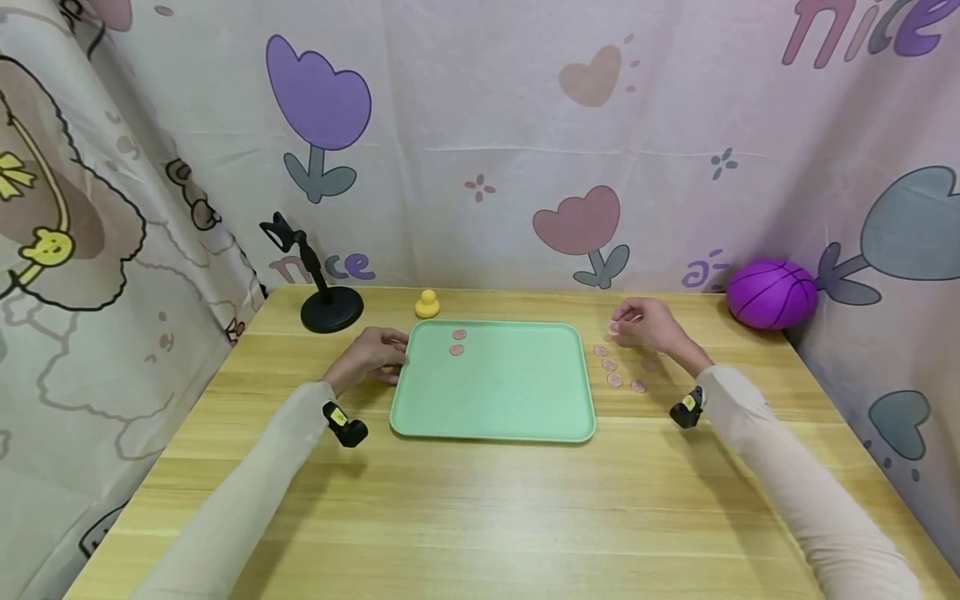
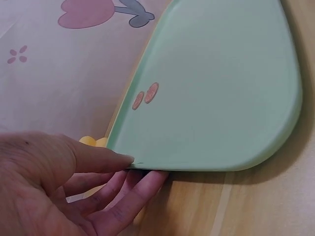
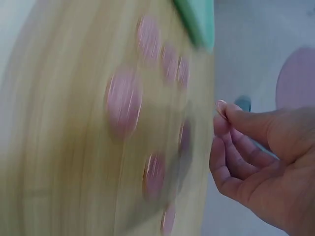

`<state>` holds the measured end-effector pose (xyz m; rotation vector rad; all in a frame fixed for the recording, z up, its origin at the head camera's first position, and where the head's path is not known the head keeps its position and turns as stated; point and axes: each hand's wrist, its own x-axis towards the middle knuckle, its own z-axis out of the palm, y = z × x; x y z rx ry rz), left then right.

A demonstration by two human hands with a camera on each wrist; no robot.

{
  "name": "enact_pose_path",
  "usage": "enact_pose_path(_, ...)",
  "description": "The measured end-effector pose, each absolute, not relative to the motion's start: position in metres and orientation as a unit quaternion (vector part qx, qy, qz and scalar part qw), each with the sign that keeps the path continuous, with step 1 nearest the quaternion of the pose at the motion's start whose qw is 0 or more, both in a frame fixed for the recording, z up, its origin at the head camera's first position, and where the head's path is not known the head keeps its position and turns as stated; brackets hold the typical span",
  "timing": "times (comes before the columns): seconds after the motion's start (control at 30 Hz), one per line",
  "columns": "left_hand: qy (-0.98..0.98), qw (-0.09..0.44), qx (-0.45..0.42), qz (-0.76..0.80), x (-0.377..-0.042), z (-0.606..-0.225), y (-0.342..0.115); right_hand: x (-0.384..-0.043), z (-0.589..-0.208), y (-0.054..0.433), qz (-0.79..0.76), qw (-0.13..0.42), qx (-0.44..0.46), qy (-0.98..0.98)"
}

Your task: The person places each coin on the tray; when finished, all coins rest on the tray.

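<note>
By the left hand (image 1: 369, 357) the rim of the green tray (image 1: 491, 392) is held at its left side, near the far corner; in the left wrist view the thumb is laid on the rim and the other fingers are bent below it, so the edge is pinched. The right hand (image 1: 647, 323) is raised a little to the right of the tray, and one copper-pink coin (image 3: 222, 107) is pinched between its thumb and index finger, while the remaining fingers are loosely curled. Two coins (image 1: 458, 342) are placed inside the tray, one close in front of the other, toward its far left corner. Several loose coins (image 1: 614, 380) are spread on the wooden table (image 1: 480, 517) between the tray and the right forearm; they are blurred in the right wrist view. Each arm is covered by a pale sleeve (image 1: 802, 483), and a small black device (image 1: 347, 425) is worn at each wrist. Behind the tray's far left corner a yellow duck (image 1: 427, 305) is seen, and farther left a black stand (image 1: 332, 308). At the far right corner a purple ball (image 1: 772, 294) is placed before the printed cloth (image 1: 450, 233).
</note>
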<state>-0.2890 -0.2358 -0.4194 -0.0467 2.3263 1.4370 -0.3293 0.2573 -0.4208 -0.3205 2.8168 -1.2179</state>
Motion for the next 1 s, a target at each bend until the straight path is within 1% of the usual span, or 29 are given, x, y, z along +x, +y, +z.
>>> enact_pose_path(0.1, 0.829, 0.21, -0.02, 0.519, -0.29, -0.419, -0.239, -0.326, -0.418, 0.236, -0.422, 0.046, -0.099, 0.9)
enact_pose_path(0.33, 0.819, 0.224, -0.042, 0.527, -0.29, -0.414, -0.24, -0.32, -0.412, 0.189, -0.488, 0.127, -0.094, 0.858)
enact_pose_path(0.63, 0.831, 0.201, -0.027, 0.519, -0.285, -0.417, -0.235, -0.32, -0.416, 0.136, -0.571, 0.205, -0.095, 0.789)
enact_pose_path(0.77, 0.831, 0.199, -0.034, 0.518, -0.285, -0.418, -0.233, -0.318, -0.419, 0.112, -0.572, 0.229, -0.108, 0.78)
enact_pose_path(1.0, 0.829, 0.201, -0.024, 0.521, -0.285, -0.419, -0.233, -0.313, -0.423, 0.066, -0.552, 0.24, -0.111, 0.79)
